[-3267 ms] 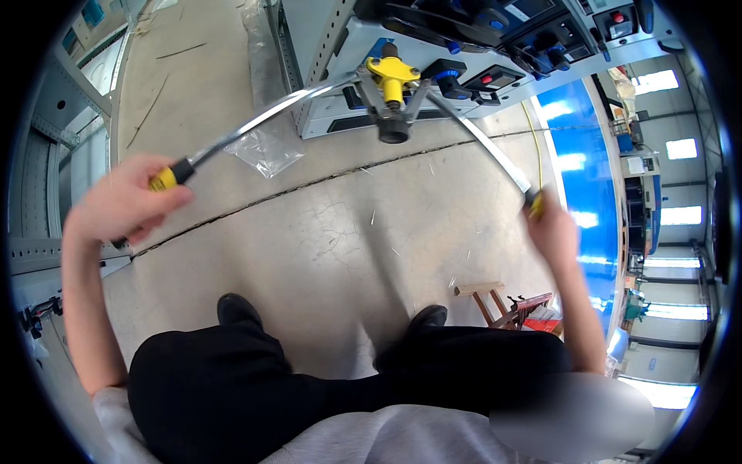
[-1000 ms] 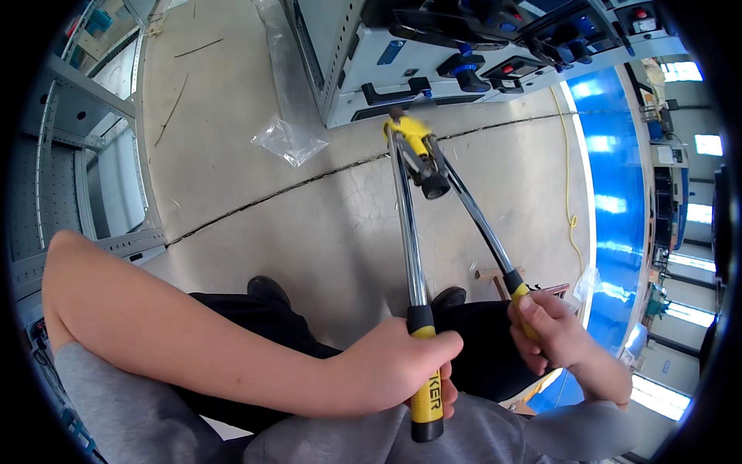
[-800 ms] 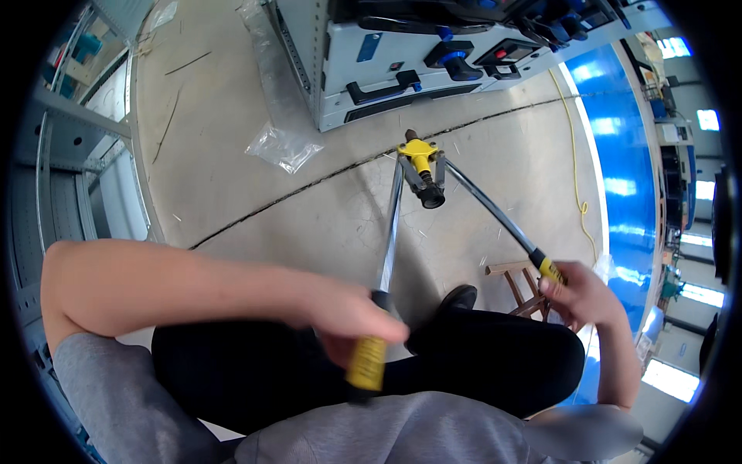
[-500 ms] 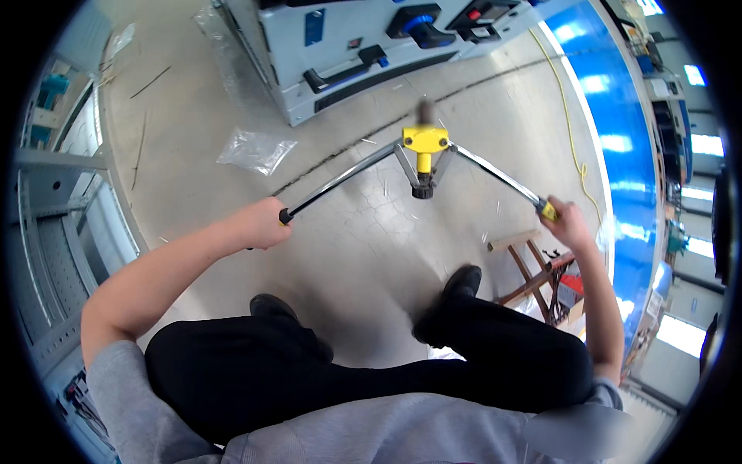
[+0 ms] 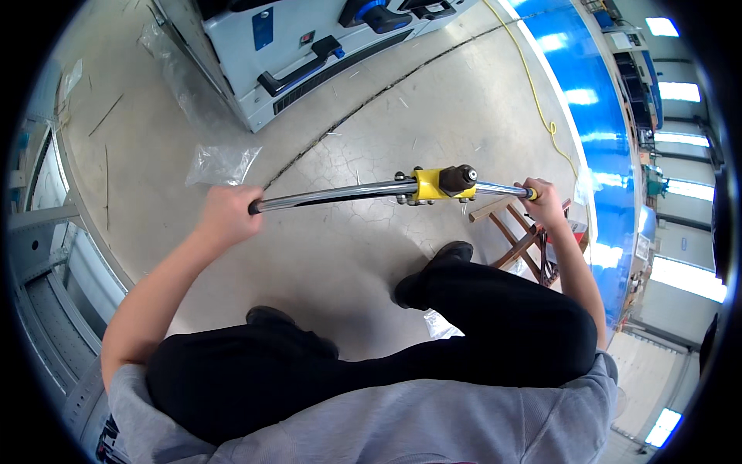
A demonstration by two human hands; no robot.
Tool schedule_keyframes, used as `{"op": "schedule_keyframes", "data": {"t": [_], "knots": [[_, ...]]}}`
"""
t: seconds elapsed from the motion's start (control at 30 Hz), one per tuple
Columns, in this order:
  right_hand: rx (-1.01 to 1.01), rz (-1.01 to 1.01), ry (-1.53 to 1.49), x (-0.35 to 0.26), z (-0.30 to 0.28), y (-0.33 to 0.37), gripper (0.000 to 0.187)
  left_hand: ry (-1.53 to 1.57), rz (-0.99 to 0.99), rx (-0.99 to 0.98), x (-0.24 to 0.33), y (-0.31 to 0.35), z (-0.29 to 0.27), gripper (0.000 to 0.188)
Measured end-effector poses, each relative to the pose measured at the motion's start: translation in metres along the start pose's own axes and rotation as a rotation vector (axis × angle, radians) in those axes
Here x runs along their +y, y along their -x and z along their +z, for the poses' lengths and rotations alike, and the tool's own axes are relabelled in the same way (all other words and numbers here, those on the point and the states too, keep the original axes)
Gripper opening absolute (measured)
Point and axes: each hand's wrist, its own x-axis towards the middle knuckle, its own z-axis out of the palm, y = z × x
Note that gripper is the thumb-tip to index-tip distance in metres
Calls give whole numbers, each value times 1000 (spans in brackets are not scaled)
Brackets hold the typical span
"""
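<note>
A two-handled lever riveter (image 5: 430, 186) with a yellow head and long chrome arms is held out over the floor in front of me. My left hand (image 5: 230, 218) is closed round the dark grip at the end of its left arm. On the other side, my right hand (image 5: 546, 205) is wrapped round the yellow and black grip. The dark round nose of the tool points up toward me, and the head sits nearer my right hand. Nothing is visibly fitted in the nose.
A grey cabinet (image 5: 278, 54) with black handles stands ahead. Clear plastic film (image 5: 220, 164) lies on the floor. A wooden stool (image 5: 514, 240) is by my right foot, and a yellow cable (image 5: 533, 77) runs along a blue strip. Metal framing (image 5: 46, 255) stands at the left.
The riveter has turned so its nose now faces me instead of away. Its head has come closer, and its arms have gone from angled to nearly in line. Both hands keep their grip.
</note>
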Motion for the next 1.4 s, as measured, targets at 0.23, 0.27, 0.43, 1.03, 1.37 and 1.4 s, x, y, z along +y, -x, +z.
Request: {"op": "schedule_keyframes", "data": {"t": [0.23,0.27,0.43,1.03,1.37,1.4], "knots": [[-40,-58,-53,-19,12,-11,31,-34,-35,-7,9,11,-17,8],[-111,-8,-104,-20,16,-13,27,34,-46,19,21,8,-12,8],[-447,-206,-724,-158,106,-27,14,514,-83,-8,120,-30,33,8],[-23,-164,-340,12,120,-177,31,-131,-381,-328,59,-26,-65,18],[-740,7,-461,-92,256,-73,31,35,-636,399,66,-81,-55,51],[-726,-36,-416,-89,264,-69,32,-5,-555,607,56,-87,-62,64]]}}
